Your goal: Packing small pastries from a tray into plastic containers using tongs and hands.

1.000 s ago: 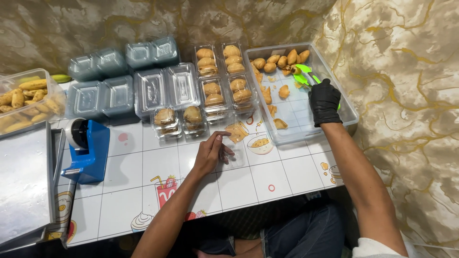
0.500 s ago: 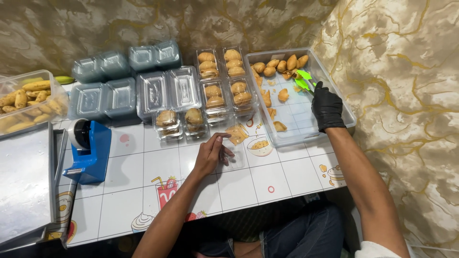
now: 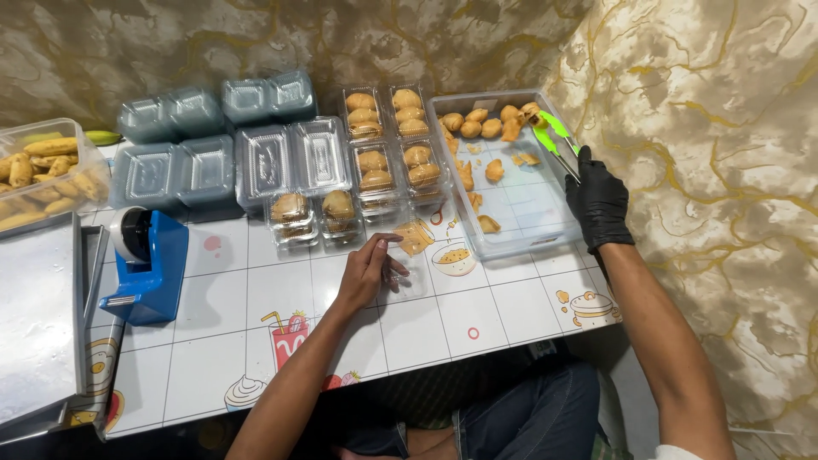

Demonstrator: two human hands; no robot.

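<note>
- On the right side of the table (image 3: pixel 256 341), the right hand (image 3: pixel 600 204), in a black glove, is closed around the handles of green tongs (image 3: pixel 555 138); the tong tips reach a pastry (image 3: pixel 530 112) at the far right corner of a clear rectangular tray (image 3: pixel 537 223).
- More golden pastries lie in a row along the tray's far wall, with a few scattered pieces nearer the middle.
- Near the table's middle, the left hand (image 3: pixel 366 271) is bare, its fingers loosely curled and resting on a small empty clear plastic box (image 3: pixel 406 274) with its lid open; it steadies the box rather than grips it.
- Just beyond that box stand two small closed clear boxes (image 3: pixel 313 215), each with a pastry inside.
- Farther back, four filled clear boxes (image 3: pixel 390 140) sit in two columns, touching the tray's left wall.
- Left of these, stacks of empty clear boxes (image 3: pixel 217 140) form two rows toward the wall.
- At the near left stands a blue tape dispenser (image 3: pixel 146 260), beside a flat metal tray (image 3: pixel 38 319).
- At the far left, a clear tub (image 3: pixel 51 175) holds yellow finger-shaped snacks.
- Cartoon food and drink pictures dot the white tiled tabletop.
</note>
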